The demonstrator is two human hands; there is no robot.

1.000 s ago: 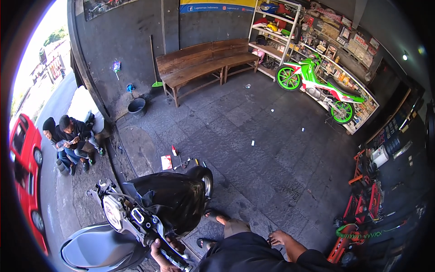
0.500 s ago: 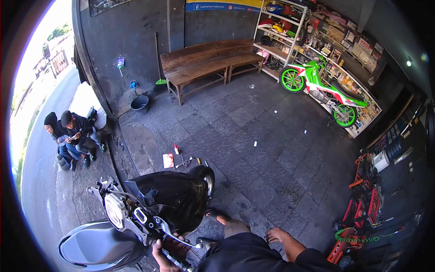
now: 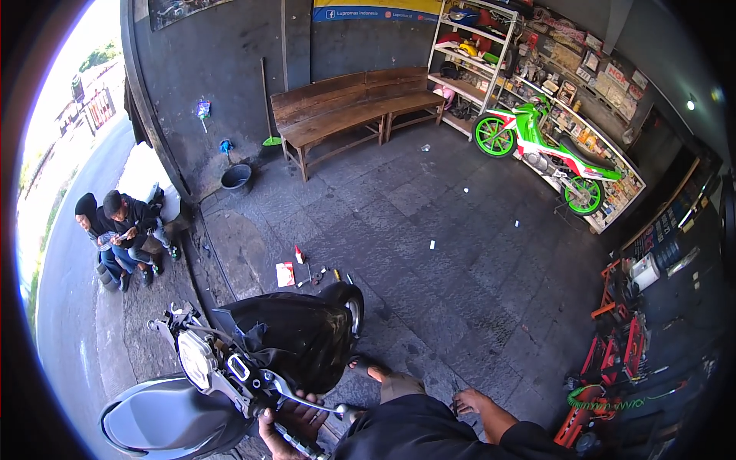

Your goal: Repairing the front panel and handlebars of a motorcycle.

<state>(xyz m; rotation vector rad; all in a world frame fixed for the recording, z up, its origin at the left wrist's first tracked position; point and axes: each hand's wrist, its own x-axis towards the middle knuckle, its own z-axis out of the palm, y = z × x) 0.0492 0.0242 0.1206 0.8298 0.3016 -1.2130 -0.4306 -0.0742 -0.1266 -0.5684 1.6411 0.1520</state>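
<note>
A scooter stands in front of me, its handlebar (image 3: 241,376) partly stripped and its front panel (image 3: 287,337) black. My left hand (image 3: 307,418) is round the black handlebar grip (image 3: 300,440). Its thumb lies on one side and its fingers stick out past the silver lever (image 3: 295,395). Beside my right leg, my right hand (image 3: 474,400) hangs with curled fingers, apart from the scooter. A thin dark thing seems to show at its fingertips, too small to name. The scooter's seat (image 3: 165,418) is at lower left.
Beyond the front wheel lie a red-and-white box (image 3: 285,274), a small bottle (image 3: 299,254) and several small parts. A wooden bench (image 3: 337,126), black basin (image 3: 237,178) and green motorcycle (image 3: 544,146) line the room. Red tool trays (image 3: 633,345) lie right. Two people (image 3: 123,234) sit outside.
The fingers of my left hand have spread out further past the lever. My right hand has shifted very slightly. The scooter stays where it was.
</note>
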